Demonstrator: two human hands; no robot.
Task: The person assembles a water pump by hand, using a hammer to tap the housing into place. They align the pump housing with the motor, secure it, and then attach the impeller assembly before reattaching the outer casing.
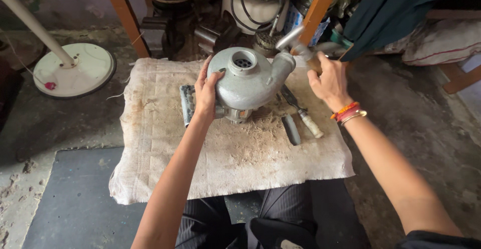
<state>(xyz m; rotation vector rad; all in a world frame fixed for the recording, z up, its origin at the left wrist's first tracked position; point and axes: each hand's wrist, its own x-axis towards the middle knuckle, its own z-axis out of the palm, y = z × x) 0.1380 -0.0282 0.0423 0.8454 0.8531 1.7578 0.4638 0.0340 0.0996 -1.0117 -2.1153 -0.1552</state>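
A grey round metal pump housing with a side outlet pipe stands on a dirty cream cloth. My left hand grips its left side and steadies it. My right hand is raised at the housing's right, closed around the wooden handle of a hammer whose metal head hovers, blurred, just above the outlet pipe. Beside the housing on the cloth lie a screwdriver with a pale handle and a short dark tool.
A white round fan base with a pole stands at the left on the concrete floor. Motor parts and cables crowd between orange wooden legs behind the cloth. A dark mat lies at the lower left.
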